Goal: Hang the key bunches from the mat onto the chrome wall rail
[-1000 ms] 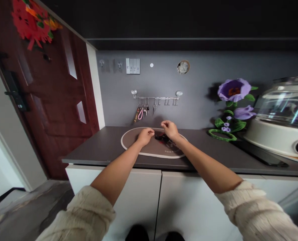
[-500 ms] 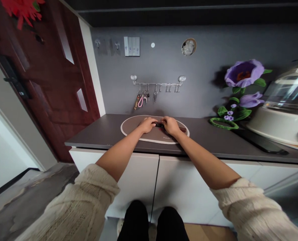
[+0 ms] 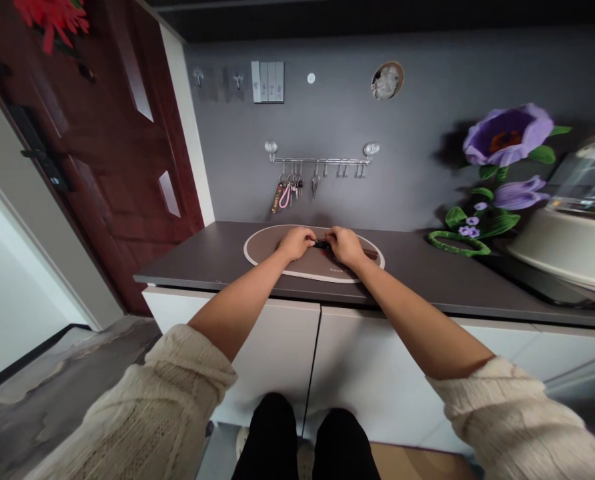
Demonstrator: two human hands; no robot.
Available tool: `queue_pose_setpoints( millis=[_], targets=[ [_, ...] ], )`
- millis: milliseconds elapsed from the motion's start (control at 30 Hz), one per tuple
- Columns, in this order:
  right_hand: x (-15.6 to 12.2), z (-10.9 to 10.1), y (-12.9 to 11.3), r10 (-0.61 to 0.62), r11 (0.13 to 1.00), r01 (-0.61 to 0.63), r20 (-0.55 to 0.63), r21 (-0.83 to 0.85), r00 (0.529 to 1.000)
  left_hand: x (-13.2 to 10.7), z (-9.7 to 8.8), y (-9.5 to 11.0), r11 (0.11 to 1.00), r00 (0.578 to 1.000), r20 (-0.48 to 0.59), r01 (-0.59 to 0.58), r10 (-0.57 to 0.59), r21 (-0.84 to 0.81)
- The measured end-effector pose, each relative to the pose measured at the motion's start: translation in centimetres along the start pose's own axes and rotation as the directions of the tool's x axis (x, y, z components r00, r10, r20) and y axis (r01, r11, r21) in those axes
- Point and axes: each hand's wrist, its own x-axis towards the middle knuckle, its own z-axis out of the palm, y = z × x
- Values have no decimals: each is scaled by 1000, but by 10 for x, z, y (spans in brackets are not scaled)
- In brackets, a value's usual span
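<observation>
Both my hands rest close together on an oval brown mat (image 3: 267, 247) that lies on the dark countertop (image 3: 212, 257). My left hand (image 3: 296, 243) and my right hand (image 3: 345, 245) are curled, with fingertips pinched on a small dark object (image 3: 322, 245) between them. The object is too small and hidden to name; a dark reddish bit (image 3: 370, 254) shows to the right of my right hand.
A rail of hooks (image 3: 320, 161) on the grey wall holds keys (image 3: 287, 193). A purple flower decoration (image 3: 502, 167) and a white appliance with a clear lid (image 3: 572, 233) stand at the right. A dark red door (image 3: 92, 153) is at the left.
My hands came together over the mat and lowered onto the small dark object. The view tilted downward, and my legs now show below the cabinet.
</observation>
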Motion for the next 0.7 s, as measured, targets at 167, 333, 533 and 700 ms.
queue_pose_setpoints(
  millis=[167,333,533,700],
  targets=[
    [1,-1,-1,-10,1000,10,-4,-12,1000,-1,-3,5,998,998,-11,65,-65,-1],
    [1,-1,-3,-36,999,36,-3,-8,999,-2,-4,7,996,995,-61,82,-85,-43],
    [0,-3,-4,-103,994,103,-2,30,995,-1,-3,4,985,986,-126,93,-112,-147],
    [-1,-6,-8,-145,985,145,-12,95,989,1,1,0,950,979,-152,85,-136,-302]
  ],
)
